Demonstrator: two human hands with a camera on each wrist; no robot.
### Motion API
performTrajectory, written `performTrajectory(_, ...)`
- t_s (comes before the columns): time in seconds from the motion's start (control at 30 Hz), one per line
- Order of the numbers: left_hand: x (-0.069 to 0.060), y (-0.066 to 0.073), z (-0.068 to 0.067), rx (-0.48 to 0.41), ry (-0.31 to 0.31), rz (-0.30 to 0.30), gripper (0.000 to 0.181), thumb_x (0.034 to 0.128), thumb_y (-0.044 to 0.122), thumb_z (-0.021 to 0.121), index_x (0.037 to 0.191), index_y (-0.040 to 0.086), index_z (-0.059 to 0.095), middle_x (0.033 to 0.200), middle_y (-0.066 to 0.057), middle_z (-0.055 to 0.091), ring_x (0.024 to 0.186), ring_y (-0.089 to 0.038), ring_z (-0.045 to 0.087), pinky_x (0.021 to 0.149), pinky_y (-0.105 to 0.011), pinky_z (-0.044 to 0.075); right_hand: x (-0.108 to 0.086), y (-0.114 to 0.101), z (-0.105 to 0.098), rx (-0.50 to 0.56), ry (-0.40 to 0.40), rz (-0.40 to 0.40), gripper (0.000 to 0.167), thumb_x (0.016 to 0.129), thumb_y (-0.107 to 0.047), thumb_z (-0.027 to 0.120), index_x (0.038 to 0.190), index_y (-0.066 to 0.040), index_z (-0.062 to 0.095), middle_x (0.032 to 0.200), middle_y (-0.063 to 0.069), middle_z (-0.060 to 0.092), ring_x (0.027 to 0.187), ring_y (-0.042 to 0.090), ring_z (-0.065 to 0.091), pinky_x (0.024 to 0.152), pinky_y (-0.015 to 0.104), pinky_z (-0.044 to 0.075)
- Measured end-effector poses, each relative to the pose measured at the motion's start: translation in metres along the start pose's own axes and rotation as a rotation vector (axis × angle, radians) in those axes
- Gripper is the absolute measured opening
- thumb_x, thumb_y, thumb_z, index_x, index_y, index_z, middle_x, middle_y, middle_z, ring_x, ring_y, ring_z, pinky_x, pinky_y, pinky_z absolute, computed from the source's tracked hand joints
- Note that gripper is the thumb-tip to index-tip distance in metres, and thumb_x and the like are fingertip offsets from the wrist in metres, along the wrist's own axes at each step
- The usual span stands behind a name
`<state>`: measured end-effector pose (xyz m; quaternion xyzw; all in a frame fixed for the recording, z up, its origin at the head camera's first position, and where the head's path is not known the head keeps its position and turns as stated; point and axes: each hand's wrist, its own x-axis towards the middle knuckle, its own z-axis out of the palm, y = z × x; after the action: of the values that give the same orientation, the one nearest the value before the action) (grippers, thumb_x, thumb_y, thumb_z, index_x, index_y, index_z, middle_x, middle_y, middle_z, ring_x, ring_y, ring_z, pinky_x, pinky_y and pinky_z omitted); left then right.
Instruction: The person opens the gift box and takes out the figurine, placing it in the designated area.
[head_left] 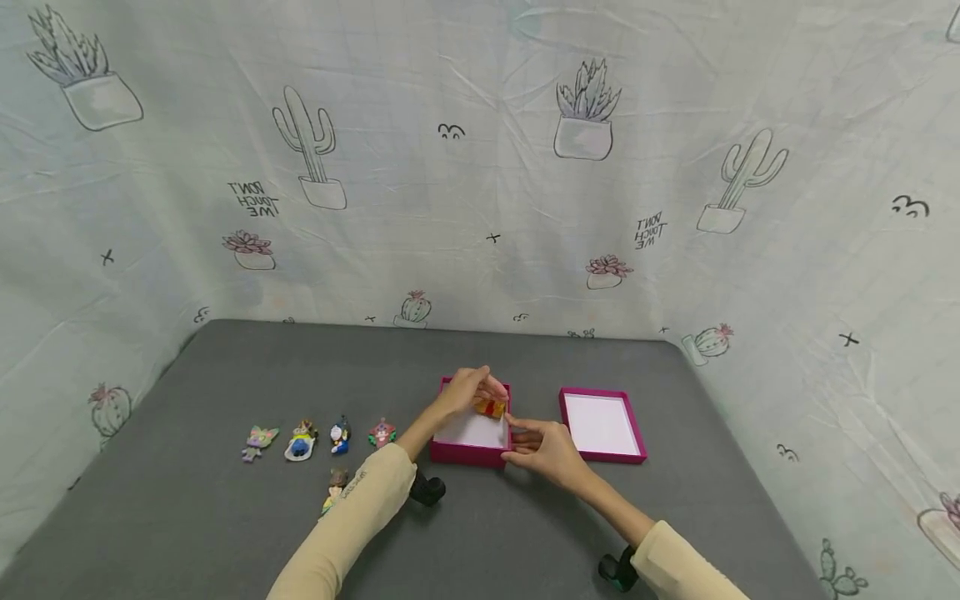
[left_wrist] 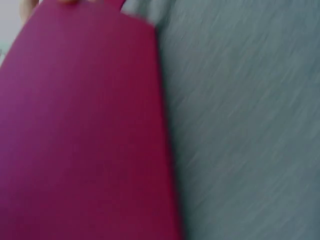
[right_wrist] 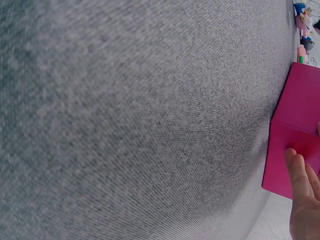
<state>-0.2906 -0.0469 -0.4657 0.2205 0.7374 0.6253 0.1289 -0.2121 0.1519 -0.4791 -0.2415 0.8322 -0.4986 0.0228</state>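
Note:
An open magenta box (head_left: 468, 454) with a white inside stands mid-table. My left hand (head_left: 467, 392) reaches over its left side into it, fingers bent down. At those fingertips, by the box's right wall, it holds a small shiny orange and red piece (head_left: 490, 408); the exact kind is too small to tell. My right hand (head_left: 551, 452) touches the box's right side and near corner. In the right wrist view its straight fingers (right_wrist: 298, 175) lie against the magenta wall. The left wrist view shows mostly the blurred outer box wall (left_wrist: 90, 125).
A magenta-rimmed lid (head_left: 602, 423) lies white side up to the right. Left of the box are several small figurines: a pink one (head_left: 382, 432), a blue one (head_left: 340, 435), a yellow-blue one (head_left: 302, 441), a pastel one (head_left: 258, 442), and a brown-headed one (head_left: 336, 487) by the left sleeve.

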Motion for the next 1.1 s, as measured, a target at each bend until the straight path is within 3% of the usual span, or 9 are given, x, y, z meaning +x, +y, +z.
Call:
performTrajectory(0.1, 0.008, 0.005, -0.011, 0.073, -0.168, 0.002, 0.056, 0.104, 0.019, 0.023, 0.097, -0.013, 0.068, 0.097, -0.021, 0.07, 0.094, -0.028, 0.067, 0.09, -0.043, 0.05, 0.0, -0.001, 0.001, 0.001, 0.007, 0.005, 0.053, 0.076, -0.005, 0.08, 0.123, 0.01, 0.059, 0.113, 0.027, 0.064, 0.089, 0.03, 0.07, 0.072, 0.03, 0.056)
performTrajectory(0.2, 0.017, 0.008, -0.02, 0.125, -0.287, -0.001, 0.054, 0.1004, 0.017, 0.024, 0.094, -0.012, 0.07, 0.095, -0.02, 0.071, 0.091, -0.028, 0.068, 0.088, -0.042, 0.051, 0.0, 0.0, 0.003, 0.007, 0.011, 0.014, 0.054, 0.076, -0.005, 0.08, 0.123, 0.01, 0.059, 0.114, 0.026, 0.064, 0.09, 0.029, 0.07, 0.073, 0.03, 0.056)
performTrajectory(0.43, 0.026, 0.003, -0.025, 0.125, -0.383, -0.047, 0.053, 0.0981, 0.014, 0.024, 0.091, -0.009, 0.071, 0.09, -0.014, 0.072, 0.087, -0.027, 0.069, 0.085, -0.042, 0.053, 0.001, 0.003, 0.005, 0.021, -0.007, 0.001, 0.053, 0.078, -0.008, 0.08, 0.123, 0.011, 0.059, 0.113, 0.027, 0.064, 0.089, 0.029, 0.07, 0.073, 0.03, 0.056)
performTrajectory(0.6, 0.029, 0.002, -0.019, 0.102, -0.378, -0.043, 0.05, 0.0984, 0.013, 0.026, 0.086, -0.009, 0.069, 0.085, -0.013, 0.072, 0.082, -0.028, 0.068, 0.08, -0.043, 0.054, 0.002, 0.002, 0.002, -0.001, 0.024, 0.006, 0.052, 0.077, -0.008, 0.08, 0.121, 0.01, 0.061, 0.109, 0.027, 0.065, 0.087, 0.029, 0.07, 0.072, 0.031, 0.056)
performTrajectory(0.73, 0.025, 0.007, -0.021, 0.181, -0.342, -0.06, 0.047, 0.0991, 0.015, 0.029, 0.076, -0.008, 0.064, 0.074, -0.014, 0.067, 0.068, -0.026, 0.064, 0.069, -0.04, 0.055, 0.002, 0.001, 0.001, -0.009, 0.024, 0.006, 0.052, 0.077, -0.008, 0.08, 0.122, 0.009, 0.06, 0.11, 0.026, 0.065, 0.087, 0.029, 0.07, 0.071, 0.032, 0.057)
performTrajectory(0.77, 0.021, 0.012, -0.023, 0.192, -0.335, -0.068, 0.047, 0.0998, 0.014, 0.029, 0.075, -0.01, 0.062, 0.072, -0.018, 0.065, 0.066, -0.031, 0.062, 0.068, -0.043, 0.055, 0.002, 0.0, 0.001, -0.008, 0.023, 0.002, 0.052, 0.077, -0.007, 0.08, 0.122, 0.009, 0.06, 0.111, 0.026, 0.065, 0.087, 0.029, 0.07, 0.071, 0.032, 0.057)
performTrajectory(0.9, 0.016, 0.016, -0.029, 0.254, -0.296, -0.063, 0.043, 0.1023, 0.013, 0.033, 0.075, -0.008, 0.059, 0.071, -0.018, 0.061, 0.066, -0.028, 0.06, 0.07, -0.044, 0.056, 0.002, 0.0, 0.0, -0.018, 0.025, 0.005, 0.052, 0.077, -0.008, 0.08, 0.123, 0.008, 0.06, 0.112, 0.024, 0.065, 0.087, 0.028, 0.07, 0.071, 0.031, 0.057)
performTrajectory(1.1, 0.001, 0.02, -0.023, 0.49, -0.176, 0.03, 0.015, 0.0956, 0.01, 0.056, 0.089, 0.0, 0.065, 0.084, -0.007, 0.065, 0.075, -0.012, 0.056, 0.068, -0.024, 0.047, 0.001, 0.003, -0.001, -0.017, 0.012, -0.01, 0.054, 0.078, -0.01, 0.079, 0.125, 0.007, 0.059, 0.113, 0.026, 0.064, 0.089, 0.029, 0.07, 0.072, 0.031, 0.056)
